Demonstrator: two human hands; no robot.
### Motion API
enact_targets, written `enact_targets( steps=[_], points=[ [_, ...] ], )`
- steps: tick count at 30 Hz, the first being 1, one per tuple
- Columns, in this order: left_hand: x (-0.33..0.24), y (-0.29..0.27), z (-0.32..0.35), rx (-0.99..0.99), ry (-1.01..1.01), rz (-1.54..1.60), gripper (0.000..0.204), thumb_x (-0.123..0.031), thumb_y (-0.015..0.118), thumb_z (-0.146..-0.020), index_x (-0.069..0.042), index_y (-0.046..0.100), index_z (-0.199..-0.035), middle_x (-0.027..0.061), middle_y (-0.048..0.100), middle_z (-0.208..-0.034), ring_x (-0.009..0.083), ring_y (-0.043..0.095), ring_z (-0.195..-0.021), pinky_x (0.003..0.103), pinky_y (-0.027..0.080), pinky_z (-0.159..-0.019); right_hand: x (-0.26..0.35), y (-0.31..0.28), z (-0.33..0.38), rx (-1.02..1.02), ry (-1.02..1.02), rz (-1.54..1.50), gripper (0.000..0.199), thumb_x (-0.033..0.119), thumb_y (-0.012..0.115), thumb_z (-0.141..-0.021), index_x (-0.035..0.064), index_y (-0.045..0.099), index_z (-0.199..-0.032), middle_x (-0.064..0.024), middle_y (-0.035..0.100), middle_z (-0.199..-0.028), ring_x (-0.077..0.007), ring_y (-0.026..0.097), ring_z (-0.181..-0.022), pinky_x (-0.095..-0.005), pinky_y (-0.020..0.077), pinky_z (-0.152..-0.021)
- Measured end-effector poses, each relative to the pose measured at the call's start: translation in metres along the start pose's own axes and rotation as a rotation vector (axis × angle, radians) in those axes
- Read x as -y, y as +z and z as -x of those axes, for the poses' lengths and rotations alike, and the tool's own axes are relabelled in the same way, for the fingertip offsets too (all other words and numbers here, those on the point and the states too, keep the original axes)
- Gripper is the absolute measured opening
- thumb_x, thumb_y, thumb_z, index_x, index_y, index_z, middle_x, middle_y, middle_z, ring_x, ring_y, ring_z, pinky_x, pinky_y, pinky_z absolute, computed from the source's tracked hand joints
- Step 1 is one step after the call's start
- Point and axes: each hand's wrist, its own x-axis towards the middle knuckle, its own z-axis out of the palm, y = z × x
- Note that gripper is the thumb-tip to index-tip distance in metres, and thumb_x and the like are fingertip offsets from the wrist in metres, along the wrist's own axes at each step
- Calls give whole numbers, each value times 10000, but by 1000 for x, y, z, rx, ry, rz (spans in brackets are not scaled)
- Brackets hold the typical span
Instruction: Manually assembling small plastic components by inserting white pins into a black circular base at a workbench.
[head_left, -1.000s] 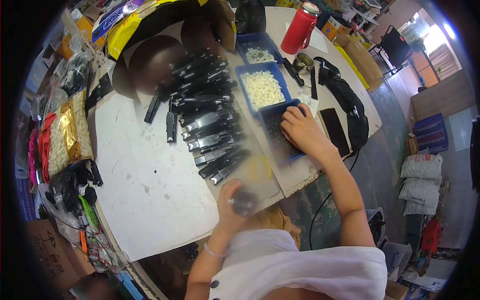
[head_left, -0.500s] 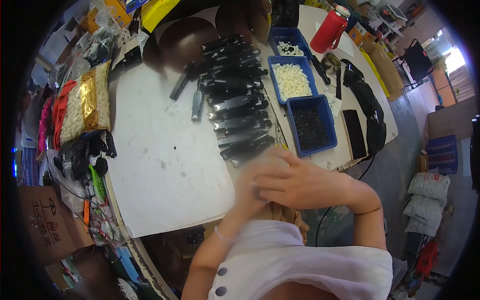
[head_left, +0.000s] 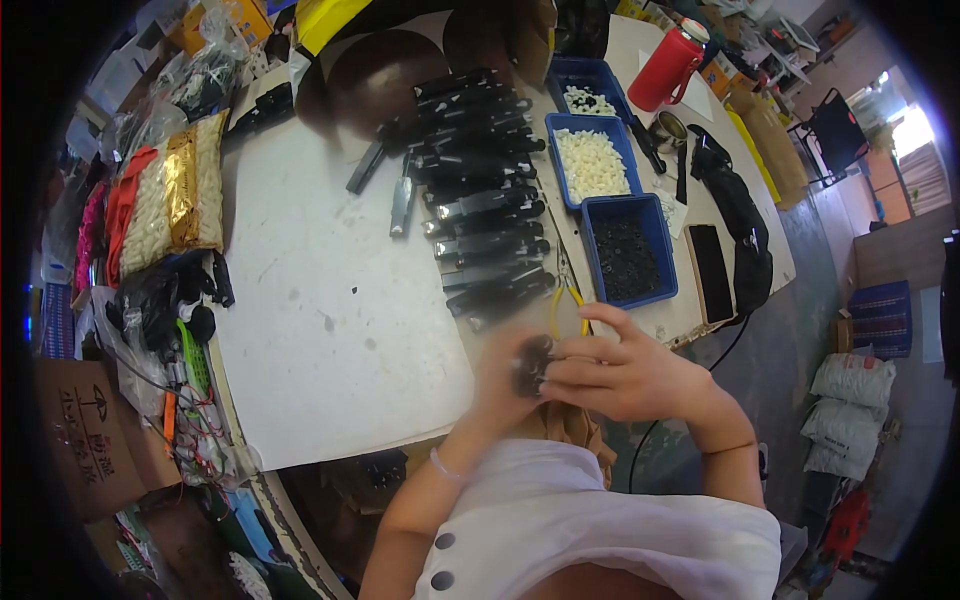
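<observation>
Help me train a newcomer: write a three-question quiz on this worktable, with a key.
1. True or false: the left hand and the right hand are together at a dark piece.
2. How many blue trays hold small pieces?
3. What colour are the pieces in the tray nearest the hands? a) white b) black c) yellow

Key: 1. True. 2. Three. 3. b, black pieces.

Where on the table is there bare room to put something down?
On the white tabletop, between the pale bag and the row of black parts. It's crowded further right, with blue trays, a red flask and a black phone.
</observation>
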Motion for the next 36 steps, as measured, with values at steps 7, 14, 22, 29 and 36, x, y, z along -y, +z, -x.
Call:
enact_targets(
  steps=[7,14,22,29,36],
  points=[
    [-9,-1,-5,22,-1,-16,543,-143,769,-570,-72,510,-1042,117,534,-1005,308,532,-929,391,428,-814,-1,9,8,-53,31,-76,234,113,580,-661,153,617,-889,11,525,-1038,-172,445,-1098,-463,323,-988],
    [-7,0,-7,-32,30,-1,510,-135,761,-579,-65,517,-1021,120,533,-988,311,532,-917,391,430,-806,-30,-1,-3,-195,99,-72,190,95,610,-648,160,601,-826,-4,538,-953,-204,461,-1069,-450,347,-940],
    [-3,-4,-1,26,-39,-78,553,-184,779,-578,-62,511,-1046,149,527,-1012,337,514,-960,402,422,-837,-174,22,0,-59,585,262,182,72,584,-737,54,611,-916,-97,575,-931,-272,500,-975,-369,386,-861],
    [-2,-2,2,52,-54,-45,587,-139,778,-552,-58,504,-1065,151,526,-1036,342,512,-983,407,420,-850,-209,40,-9,126,759,61,183,186,598,-744,76,620,-888,-161,621,-839,-323,593,-824,-401,467,-709],
    [0,-3,-1,55,-47,-61,589,-110,768,-552,-63,498,-1073,147,525,-1021,337,515,-966,404,427,-838,-200,33,4,-48,802,101,174,242,604,-752,99,659,-834,-114,638,-786,-297,605,-786,-384,464,-683]
  ],
)
